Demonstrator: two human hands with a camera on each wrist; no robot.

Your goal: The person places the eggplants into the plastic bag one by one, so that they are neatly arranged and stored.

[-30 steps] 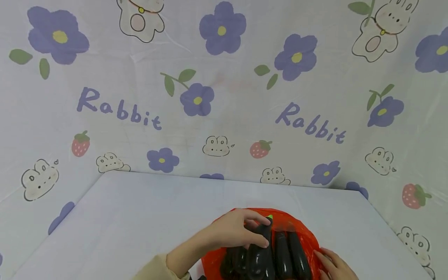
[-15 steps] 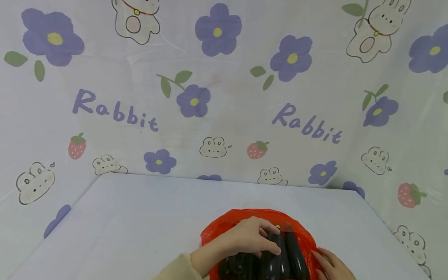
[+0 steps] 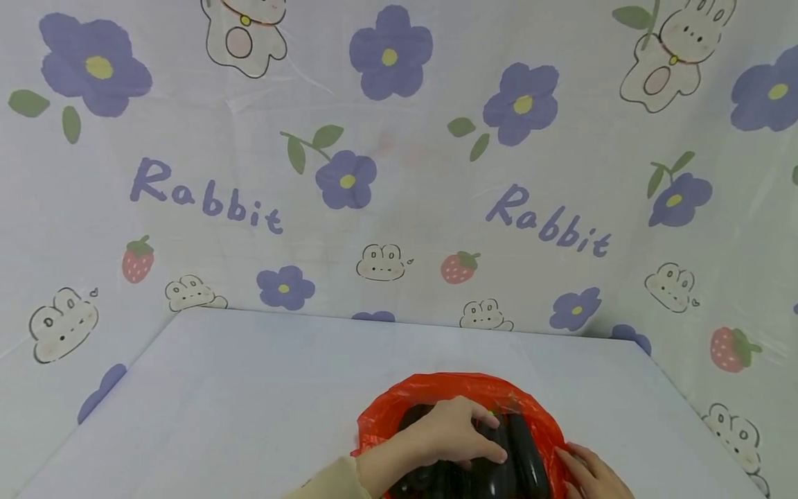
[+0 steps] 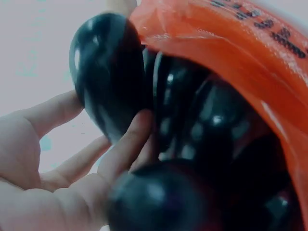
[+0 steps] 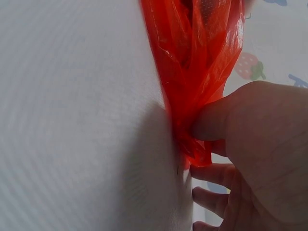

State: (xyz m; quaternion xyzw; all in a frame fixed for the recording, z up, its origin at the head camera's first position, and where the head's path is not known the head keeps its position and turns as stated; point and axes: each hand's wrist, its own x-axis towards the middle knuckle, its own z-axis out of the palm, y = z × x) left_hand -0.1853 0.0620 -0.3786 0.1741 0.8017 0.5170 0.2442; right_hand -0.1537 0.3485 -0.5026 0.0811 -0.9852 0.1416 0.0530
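Several glossy dark eggplants lie side by side in an open red plastic bag [image 3: 399,398] at the front of the table. My left hand [image 3: 451,430] reaches over them, thumb and fingers about one eggplant [image 4: 108,67] whose green tip shows between them in the head view. The left wrist view has its rounded end against the fingers, beside the other eggplants [image 4: 211,120]; a blurred eggplant end [image 4: 159,199] is close to that camera. At the bag's right side, my right hand [image 3: 595,475] pinches the gathered plastic between thumb and fingers, low by the tabletop.
The white tabletop [image 3: 249,395] extends left and back from the bag. Behind it hangs a pale cloth [image 3: 411,215] printed with flowers, rabbits and strawberries, which also runs down both sides.
My left hand has moved right and lower with the eggplant, bringing it down among the others. More of the bag's left rim shows. My right hand has stayed at the bag's right side.
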